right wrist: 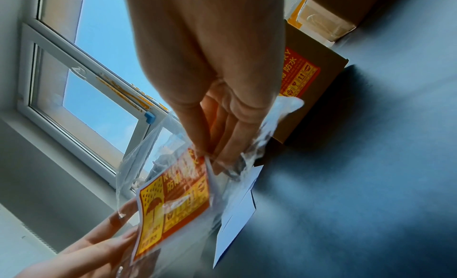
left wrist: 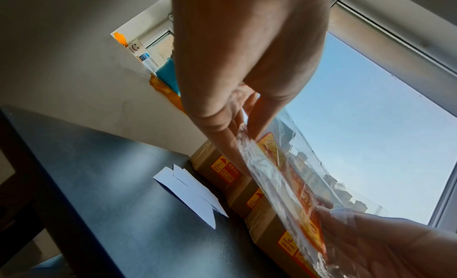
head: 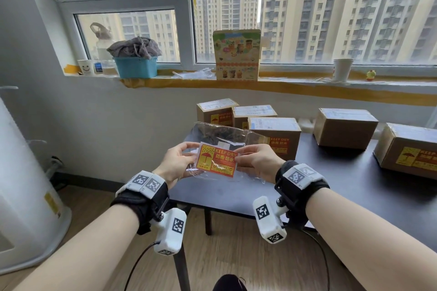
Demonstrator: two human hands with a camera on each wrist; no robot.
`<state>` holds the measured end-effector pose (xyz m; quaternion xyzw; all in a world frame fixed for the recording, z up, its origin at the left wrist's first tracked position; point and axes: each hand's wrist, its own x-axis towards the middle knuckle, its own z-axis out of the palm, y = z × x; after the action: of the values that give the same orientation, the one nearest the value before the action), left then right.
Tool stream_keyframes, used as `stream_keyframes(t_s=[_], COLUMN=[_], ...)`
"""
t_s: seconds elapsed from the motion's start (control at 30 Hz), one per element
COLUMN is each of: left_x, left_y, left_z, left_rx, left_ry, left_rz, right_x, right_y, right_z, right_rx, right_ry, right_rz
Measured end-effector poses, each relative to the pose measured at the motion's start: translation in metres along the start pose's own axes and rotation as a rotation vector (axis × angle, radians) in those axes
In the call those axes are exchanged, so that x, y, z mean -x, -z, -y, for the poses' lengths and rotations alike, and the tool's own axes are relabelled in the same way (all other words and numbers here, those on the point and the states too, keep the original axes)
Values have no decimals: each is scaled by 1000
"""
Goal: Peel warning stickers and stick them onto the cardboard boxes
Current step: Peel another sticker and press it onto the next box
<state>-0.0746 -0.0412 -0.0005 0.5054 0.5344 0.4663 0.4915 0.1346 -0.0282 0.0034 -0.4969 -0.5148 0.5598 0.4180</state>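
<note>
I hold a clear plastic bag (head: 227,136) of red and yellow KEEP DRY stickers (head: 217,159) in the air above the table's near left corner. My left hand (head: 179,160) pinches the bag's left edge (left wrist: 243,137). My right hand (head: 256,160) pinches the right side of the stickers (right wrist: 183,192) through the plastic. Several cardboard boxes stand on the dark table (head: 350,186). Three clustered boxes (head: 275,136) behind the bag carry stickers, and so does the far-right box (head: 409,149). The box between them (head: 345,127) shows no sticker on the faces I see.
White backing papers (left wrist: 193,192) lie on the table in front of the clustered boxes. The windowsill holds a blue basket (head: 136,66) with cloth, paper cups (head: 343,69), and a colourful carton (head: 236,54). A white appliance (head: 21,186) stands at the left.
</note>
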Motion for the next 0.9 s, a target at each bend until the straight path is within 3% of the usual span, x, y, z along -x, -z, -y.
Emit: stream_keyframes(t_s=[0.47, 0.67, 0.9], left_x=[-12, -23, -32], left_y=[21, 27, 18], left_z=[17, 29, 38], left_rx=[52, -58, -156], left_ry=[106, 235, 286], left_rz=[-71, -111, -165], right_x=[-10, -7, -6], right_y=[37, 55, 64], right_z=[-3, -6, -11], right_rx=[225, 176, 134], right_ry=[20, -8, -11], right_rz=[-200, -243, -249])
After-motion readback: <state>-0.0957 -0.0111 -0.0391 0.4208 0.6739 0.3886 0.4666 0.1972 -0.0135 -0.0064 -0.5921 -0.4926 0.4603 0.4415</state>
